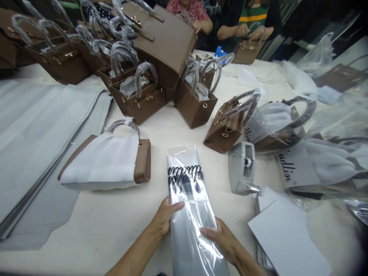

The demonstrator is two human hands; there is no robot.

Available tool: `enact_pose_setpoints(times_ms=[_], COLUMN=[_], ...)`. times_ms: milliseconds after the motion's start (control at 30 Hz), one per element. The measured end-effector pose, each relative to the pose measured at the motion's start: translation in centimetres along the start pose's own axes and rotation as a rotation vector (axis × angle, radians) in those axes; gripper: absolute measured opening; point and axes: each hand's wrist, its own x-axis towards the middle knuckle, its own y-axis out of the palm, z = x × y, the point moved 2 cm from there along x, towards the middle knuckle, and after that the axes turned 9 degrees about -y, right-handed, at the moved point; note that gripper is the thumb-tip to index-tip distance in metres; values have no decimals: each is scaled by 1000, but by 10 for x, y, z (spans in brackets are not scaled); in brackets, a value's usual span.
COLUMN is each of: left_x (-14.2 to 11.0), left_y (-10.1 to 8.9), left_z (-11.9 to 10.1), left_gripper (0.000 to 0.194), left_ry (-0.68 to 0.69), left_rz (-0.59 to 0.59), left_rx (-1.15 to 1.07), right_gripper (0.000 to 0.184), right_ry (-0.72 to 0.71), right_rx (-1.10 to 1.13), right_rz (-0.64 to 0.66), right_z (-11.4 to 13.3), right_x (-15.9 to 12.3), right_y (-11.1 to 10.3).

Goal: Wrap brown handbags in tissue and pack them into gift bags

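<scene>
A long, shiny clear plastic bag (191,218) with black script lettering lies lengthwise in front of me, folded or stacked flat. My left hand (166,214) grips its left edge with the thumb on top. On the right edge, lower down, my right hand (220,235) holds it the same way; the fingers of both hands are hidden underneath. To the left a brown handbag (143,161) rests on its side, partly wrapped in a white sheet (105,159), its handle covered in clear film.
Brown handbags (146,101) crowd the back. At right are a grey tape dispenser (241,168), white cards (287,230) and bagged handbags (324,161). Grey-white sheets (43,145) cover the left. Across the table, a person in a striped top (253,17) handles a bag; another stands beside.
</scene>
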Motion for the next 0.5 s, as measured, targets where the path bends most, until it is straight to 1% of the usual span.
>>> enact_pose_setpoints(times_ms=[100, 167, 233, 300, 333, 400, 433, 500], left_x=[0, -6, -16, -25, -28, -31, -30, -29], left_y=[8, 12, 16, 19, 20, 22, 24, 29], left_z=[2, 10, 20, 31, 35, 44, 50, 61], left_gripper=[52, 46, 39, 38, 39, 42, 45, 64], left_ry=[36, 31, -6, -23, -9, 11, -13, -134], left_rz=[2, -4, -6, -30, -55, -89, -78, 17], left_rx=[-22, -31, -22, -12, -17, -75, -133, -270], right_gripper=[53, 52, 50, 45, 43, 42, 42, 45], right_ry=[-34, -73, -101, -122, -134, -134, -108, -33], right_rx=[-1, -31, -112, -219, -268, -297, -270, -184], right_rz=[1, 8, 20, 46, 64, 92, 105, 123], right_z=[7, 13, 19, 23, 24, 21, 18, 9], right_x=[0, 0, 1, 0, 0, -1, -2, -5], right_y=[-1, -3, -7, -9, -9, -6, -3, 4])
